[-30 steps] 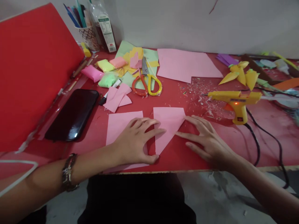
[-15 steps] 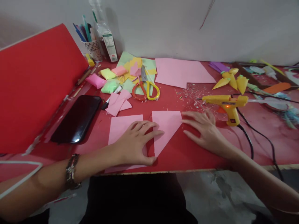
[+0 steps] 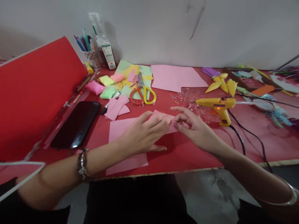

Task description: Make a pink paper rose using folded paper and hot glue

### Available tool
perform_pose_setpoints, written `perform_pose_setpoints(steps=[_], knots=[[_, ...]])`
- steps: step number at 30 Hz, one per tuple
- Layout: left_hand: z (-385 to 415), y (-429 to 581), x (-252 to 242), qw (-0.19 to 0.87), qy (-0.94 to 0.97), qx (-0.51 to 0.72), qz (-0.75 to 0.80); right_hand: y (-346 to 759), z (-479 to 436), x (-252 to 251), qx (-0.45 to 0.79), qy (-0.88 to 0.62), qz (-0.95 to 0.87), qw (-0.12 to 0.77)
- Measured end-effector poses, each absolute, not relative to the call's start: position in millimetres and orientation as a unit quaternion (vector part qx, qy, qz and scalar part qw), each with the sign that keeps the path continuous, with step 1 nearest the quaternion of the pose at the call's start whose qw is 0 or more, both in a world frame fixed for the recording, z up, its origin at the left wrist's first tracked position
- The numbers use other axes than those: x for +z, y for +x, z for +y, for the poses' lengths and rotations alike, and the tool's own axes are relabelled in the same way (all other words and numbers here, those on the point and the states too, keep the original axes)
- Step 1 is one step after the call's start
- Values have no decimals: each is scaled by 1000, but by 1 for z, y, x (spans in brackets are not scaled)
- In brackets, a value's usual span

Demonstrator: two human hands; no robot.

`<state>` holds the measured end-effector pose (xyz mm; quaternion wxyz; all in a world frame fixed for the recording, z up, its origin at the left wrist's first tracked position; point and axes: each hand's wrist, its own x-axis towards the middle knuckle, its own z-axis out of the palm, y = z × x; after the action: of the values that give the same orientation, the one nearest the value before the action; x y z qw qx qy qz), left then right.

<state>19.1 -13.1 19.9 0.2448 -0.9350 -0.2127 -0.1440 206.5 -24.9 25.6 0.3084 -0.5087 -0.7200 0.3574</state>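
Paper triangle [image 3: 171, 128], flat earlier, now pinched up by left hand [image 3: 142, 134] and right hand [image 3: 196, 130].

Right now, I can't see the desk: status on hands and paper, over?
Left hand and right hand both pinch pink paper piece. Raised above red table. Glue gun just beyond right hand.

No writing on my worktop [image 3: 191, 151] can be read at this moment. The clear bottle [image 3: 102, 37] at the back wall, beside my pen cup [image 3: 92, 58], carries a white label [image 3: 109, 57] with a green band and rows of fine print, too small and blurred to make out.
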Motion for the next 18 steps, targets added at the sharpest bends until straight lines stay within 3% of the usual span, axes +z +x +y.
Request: perform_pose_setpoints(steps=[3,5,10,15,18], knots=[[-14,20,25,319,-910,-186,-189,199,-29,39,374,-514,-703,319],[-11,18,26,313,-906,-203,-202,198,-30,46,358,-502,-726,304],[1,5,21,185,-920,-235,-253,214,-31,53,221,-430,-835,261],[4,-6,14,14,-927,-317,-199,226,-31,39,87,-361,-897,239],[2,-7,11,-15,-930,-310,-196,223,-34,29,0,-316,-917,242]])
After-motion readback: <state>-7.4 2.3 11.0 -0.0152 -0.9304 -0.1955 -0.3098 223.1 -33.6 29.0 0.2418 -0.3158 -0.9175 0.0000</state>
